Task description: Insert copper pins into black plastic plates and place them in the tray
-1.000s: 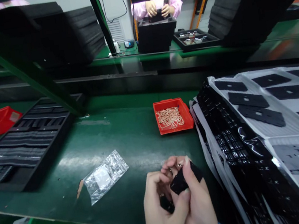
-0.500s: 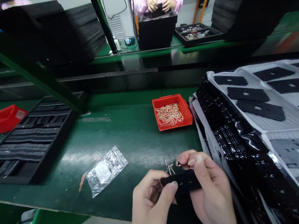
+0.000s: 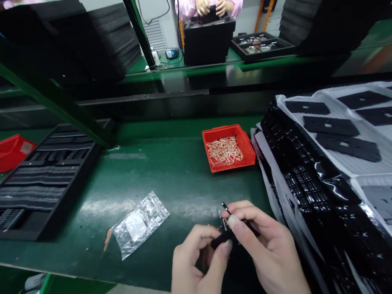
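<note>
Black part [image 3: 221, 239] pinched between your left thumb and fingers [image 3: 200, 274], above near edge of green table [image 3: 130, 176]. Your right hand [image 3: 270, 249] grips small dark strip [image 3: 226, 208] (tip pointing up). Red bin [image 3: 248, 149] beyond hands; clear bag [image 3: 141, 224] left.

Left hand [image 3: 198, 270] pinching, right hand [image 3: 272, 249] (likewise)

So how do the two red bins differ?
The middle bin holds thin pale pieces; the left bin doesn't show its contents. The left bin shows a pale label, the middle bin none. The middle bin neighbours a black stack, the left bin a dark tray. Both look plastic.
</note>
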A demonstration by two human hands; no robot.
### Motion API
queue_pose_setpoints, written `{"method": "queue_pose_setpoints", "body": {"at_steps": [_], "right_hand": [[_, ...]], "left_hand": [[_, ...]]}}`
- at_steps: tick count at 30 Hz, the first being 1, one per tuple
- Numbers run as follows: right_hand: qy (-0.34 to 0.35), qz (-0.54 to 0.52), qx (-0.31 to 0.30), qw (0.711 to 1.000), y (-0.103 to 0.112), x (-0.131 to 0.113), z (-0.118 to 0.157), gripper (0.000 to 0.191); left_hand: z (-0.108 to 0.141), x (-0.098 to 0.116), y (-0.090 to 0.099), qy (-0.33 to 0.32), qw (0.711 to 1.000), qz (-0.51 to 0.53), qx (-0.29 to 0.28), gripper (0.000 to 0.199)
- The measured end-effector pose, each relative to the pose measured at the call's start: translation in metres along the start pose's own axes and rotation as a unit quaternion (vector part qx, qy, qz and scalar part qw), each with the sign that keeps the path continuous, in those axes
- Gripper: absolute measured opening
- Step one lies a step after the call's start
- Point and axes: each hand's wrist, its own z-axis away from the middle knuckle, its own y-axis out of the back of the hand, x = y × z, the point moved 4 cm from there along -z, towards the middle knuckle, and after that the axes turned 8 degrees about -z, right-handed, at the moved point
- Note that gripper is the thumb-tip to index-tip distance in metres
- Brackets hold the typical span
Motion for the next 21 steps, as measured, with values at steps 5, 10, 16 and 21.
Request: {"method": "queue_pose_setpoints", "body": {"at_steps": [5, 10, 16, 21], "right_hand": [[0.024, -0.051, 0.005, 0.998, -0.003, -0.002, -0.001, 0.016], [0.05, -0.068, 0.072, 0.994, 0.013, -0.002, 0.003, 0.016], [-0.057, -0.069, 0.0, 0.996, 0.006, 0.013, 0.014, 0.021], [-0.034, -0.036, -0.014, 0.999, 0.001, 0.01, 0.014, 0.02]], "left_hand": [[-0.003, -0.008, -0.001, 0.018, 0.995, -0.006, -0.101, 0.016], [-0.005, -0.017, -0.01, 0.095, 0.973, 0.174, -0.121, 0.029], [-0.008, -0.01, -0.013, 0.122, 0.95, 0.282, -0.061, 0.036], [-0.009, -0.003, -0.005, 0.034, 0.994, 0.105, 0.0, 0.016]]}}
